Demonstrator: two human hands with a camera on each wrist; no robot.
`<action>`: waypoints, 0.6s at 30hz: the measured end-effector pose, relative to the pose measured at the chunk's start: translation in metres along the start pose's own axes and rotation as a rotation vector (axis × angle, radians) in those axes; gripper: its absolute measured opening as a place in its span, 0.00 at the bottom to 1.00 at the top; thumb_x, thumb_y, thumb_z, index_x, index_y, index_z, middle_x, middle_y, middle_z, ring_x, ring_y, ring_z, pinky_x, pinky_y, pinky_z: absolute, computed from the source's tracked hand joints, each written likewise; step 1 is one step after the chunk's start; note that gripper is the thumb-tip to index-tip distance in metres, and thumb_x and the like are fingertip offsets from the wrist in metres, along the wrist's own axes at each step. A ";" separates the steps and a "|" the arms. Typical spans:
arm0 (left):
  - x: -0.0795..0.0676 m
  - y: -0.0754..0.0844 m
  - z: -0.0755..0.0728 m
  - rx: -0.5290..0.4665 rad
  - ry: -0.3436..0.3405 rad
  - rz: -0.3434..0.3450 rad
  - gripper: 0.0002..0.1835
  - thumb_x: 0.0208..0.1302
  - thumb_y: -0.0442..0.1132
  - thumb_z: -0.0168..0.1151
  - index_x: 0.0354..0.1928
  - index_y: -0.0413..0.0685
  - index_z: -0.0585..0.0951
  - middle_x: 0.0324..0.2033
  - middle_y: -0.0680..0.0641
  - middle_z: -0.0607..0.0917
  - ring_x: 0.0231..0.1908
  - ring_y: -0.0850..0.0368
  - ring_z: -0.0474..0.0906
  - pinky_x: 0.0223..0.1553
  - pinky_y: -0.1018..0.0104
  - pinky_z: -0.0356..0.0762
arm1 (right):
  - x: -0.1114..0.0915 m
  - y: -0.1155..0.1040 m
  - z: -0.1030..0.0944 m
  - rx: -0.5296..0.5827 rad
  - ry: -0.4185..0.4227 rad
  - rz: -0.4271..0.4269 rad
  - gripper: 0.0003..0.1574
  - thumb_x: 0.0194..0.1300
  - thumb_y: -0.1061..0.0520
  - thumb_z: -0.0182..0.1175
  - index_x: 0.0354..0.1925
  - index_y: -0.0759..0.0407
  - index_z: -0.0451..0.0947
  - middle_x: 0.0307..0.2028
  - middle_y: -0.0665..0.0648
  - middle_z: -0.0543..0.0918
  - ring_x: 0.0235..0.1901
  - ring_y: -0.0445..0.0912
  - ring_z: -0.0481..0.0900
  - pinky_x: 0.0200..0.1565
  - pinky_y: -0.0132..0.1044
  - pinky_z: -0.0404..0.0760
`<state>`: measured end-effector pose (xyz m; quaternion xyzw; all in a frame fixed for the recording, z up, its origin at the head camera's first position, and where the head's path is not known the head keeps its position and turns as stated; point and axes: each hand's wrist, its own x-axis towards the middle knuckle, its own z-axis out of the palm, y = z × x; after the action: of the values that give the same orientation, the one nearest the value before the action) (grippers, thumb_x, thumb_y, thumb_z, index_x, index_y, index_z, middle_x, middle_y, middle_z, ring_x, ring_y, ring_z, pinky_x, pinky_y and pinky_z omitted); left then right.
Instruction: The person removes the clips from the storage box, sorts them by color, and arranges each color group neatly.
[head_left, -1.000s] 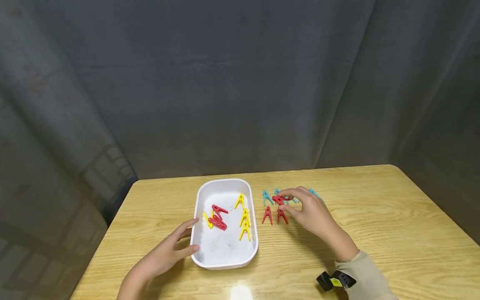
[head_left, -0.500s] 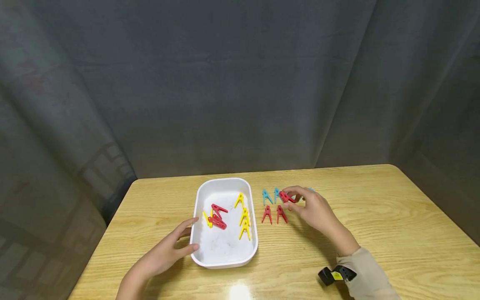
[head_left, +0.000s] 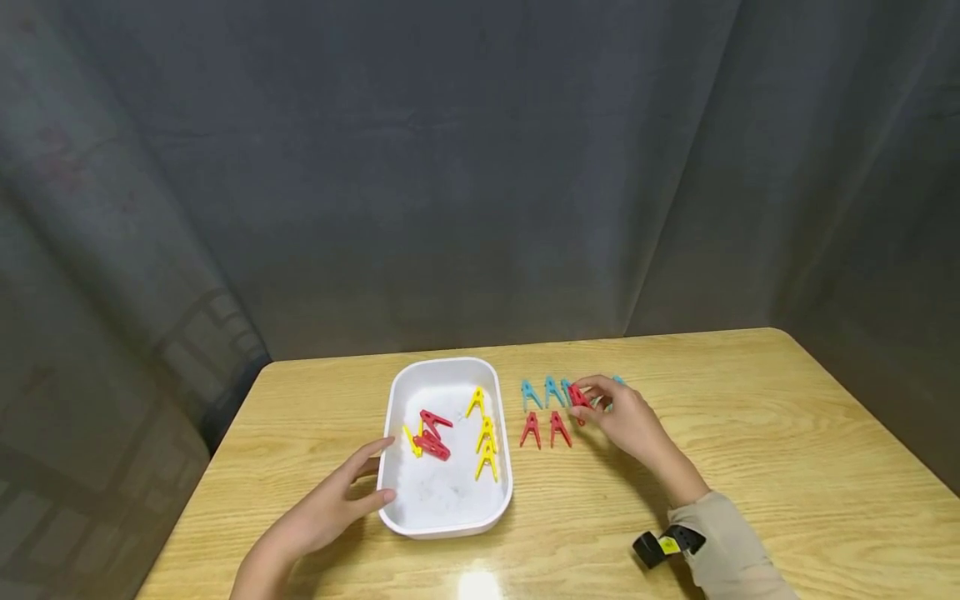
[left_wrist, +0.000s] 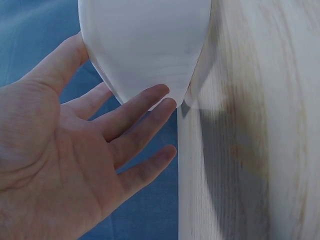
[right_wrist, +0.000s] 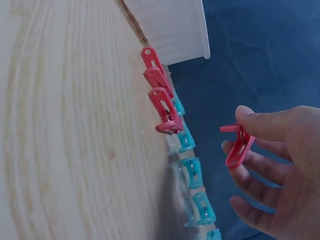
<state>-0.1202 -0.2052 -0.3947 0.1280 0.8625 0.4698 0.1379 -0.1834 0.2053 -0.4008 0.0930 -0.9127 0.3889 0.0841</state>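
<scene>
My right hand (head_left: pixel 626 423) pinches a red clothes peg (right_wrist: pixel 242 147) between thumb and fingers, to the right of two red pegs (head_left: pixel 557 428) that stand side by side on the table. Behind them runs a row of light blue pegs (head_left: pixel 552 390), part of it hidden by the hand. The fingers and thumb of my left hand (head_left: pixel 330 504) touch the left side of a white tray (head_left: pixel 450 529), fingers relaxed and spread in the left wrist view. In the tray are yellow pegs (head_left: pixel 486 461) lined along the right wall, plus a loose cluster of red pegs (head_left: pixel 432 447) and yellow ones at left.
The wooden table (head_left: pixel 765 442) extends to the right of the pegs. A dark grey curtain (head_left: pixel 450 183) hangs behind its far edge and at both sides. A black strap with a small device (head_left: pixel 667 546) is on the right wrist.
My right hand has turned the red peg it pinches, from lying flat to more upright, and shifted it slightly rightward. The left hand stays at the tray.
</scene>
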 end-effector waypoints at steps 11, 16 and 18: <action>-0.002 0.000 0.000 -0.002 -0.002 0.009 0.37 0.67 0.46 0.66 0.73 0.49 0.62 0.64 0.36 0.72 0.65 0.36 0.67 0.62 0.39 0.64 | 0.002 0.012 0.006 0.120 -0.073 0.107 0.26 0.62 0.61 0.69 0.57 0.67 0.77 0.35 0.58 0.81 0.29 0.47 0.77 0.28 0.38 0.75; -0.001 0.000 0.000 0.000 0.004 0.013 0.36 0.67 0.45 0.66 0.73 0.49 0.63 0.63 0.36 0.72 0.64 0.36 0.67 0.62 0.39 0.64 | 0.000 0.012 0.008 0.097 -0.100 0.135 0.24 0.62 0.62 0.69 0.56 0.66 0.78 0.33 0.57 0.80 0.28 0.47 0.75 0.26 0.37 0.72; -0.001 0.000 0.000 0.000 0.005 0.011 0.36 0.67 0.45 0.66 0.73 0.50 0.63 0.63 0.36 0.73 0.64 0.36 0.67 0.62 0.38 0.64 | 0.000 0.011 0.009 0.081 -0.107 0.153 0.24 0.62 0.61 0.70 0.55 0.66 0.78 0.32 0.56 0.79 0.26 0.46 0.74 0.25 0.37 0.70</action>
<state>-0.1190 -0.2051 -0.3945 0.1317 0.8620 0.4710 0.1330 -0.1866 0.2062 -0.4151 0.0472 -0.9039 0.4251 0.0016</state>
